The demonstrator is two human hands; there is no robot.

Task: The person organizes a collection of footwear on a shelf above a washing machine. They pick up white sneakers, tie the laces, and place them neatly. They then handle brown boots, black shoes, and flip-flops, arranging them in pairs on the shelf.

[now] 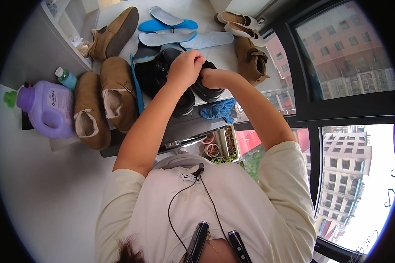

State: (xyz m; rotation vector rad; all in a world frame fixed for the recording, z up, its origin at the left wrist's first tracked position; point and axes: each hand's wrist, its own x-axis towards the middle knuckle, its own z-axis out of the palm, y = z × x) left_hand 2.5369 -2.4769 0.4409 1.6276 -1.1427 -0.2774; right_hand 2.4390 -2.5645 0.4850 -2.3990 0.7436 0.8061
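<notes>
On the ledge in front of me stand black shoes, one of them (208, 92) under my hands. My right hand (214, 79) reaches into its opening, with the fingers hidden inside. Just left of it, my left hand (186, 67) is curled above the shoe with the fingertips bent inward; what they pinch, if anything, cannot be seen. Another black shoe (185, 103) lies below my left wrist, beside dark footwear (149, 74). Behind them lie blue and grey insoles (168, 38), a pale insole (214, 39) and a grey insole (165, 15). A blue insole (137, 87) stands on edge.
Brown fleece-lined boots (118, 95) stand left, near a purple detergent jug (54, 108) and a small green bottle (66, 79). A brown shoe (118, 34) leans behind. White flats (238, 26) and a brown boot (250, 60) are right, by the window. A blue cloth (219, 110) lies at the front edge.
</notes>
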